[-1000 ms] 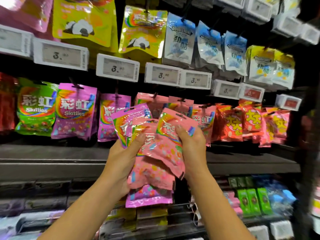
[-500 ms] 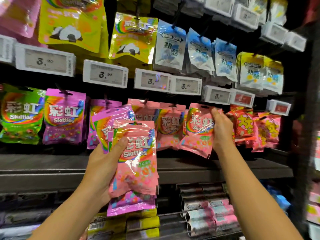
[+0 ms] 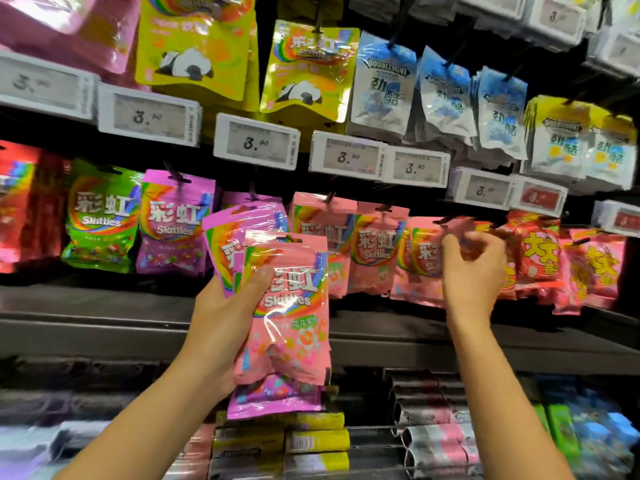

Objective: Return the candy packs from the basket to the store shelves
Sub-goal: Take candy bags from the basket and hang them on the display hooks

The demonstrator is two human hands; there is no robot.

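My left hand (image 3: 225, 306) grips a small stack of Skittles packs in front of the shelf. A pink pack (image 3: 291, 327) is on top, and a purple pack (image 3: 273, 403) shows behind and below it. My right hand (image 3: 474, 271) is raised to the row of pink Skittles packs (image 3: 374, 251) hanging on pegs. Its curled fingers pinch the top of the rightmost pink pack (image 3: 420, 265) up by the peg, and that spot is blurred. No basket is in view.
Green (image 3: 100, 216) and purple (image 3: 173, 223) Skittles packs hang to the left, red-orange packs (image 3: 536, 258) to the right. Price tags (image 3: 256, 142) line the rail above, under yellow panda packs (image 3: 304, 71) and blue mint packs (image 3: 381, 88). A dark shelf ledge (image 3: 104, 327) runs below, with candy rolls (image 3: 433, 441) underneath.
My right hand took one pink pack off the stack and carried it right and up to the pegs. It now works at that pack's top. The left hand keeps the remaining packs.
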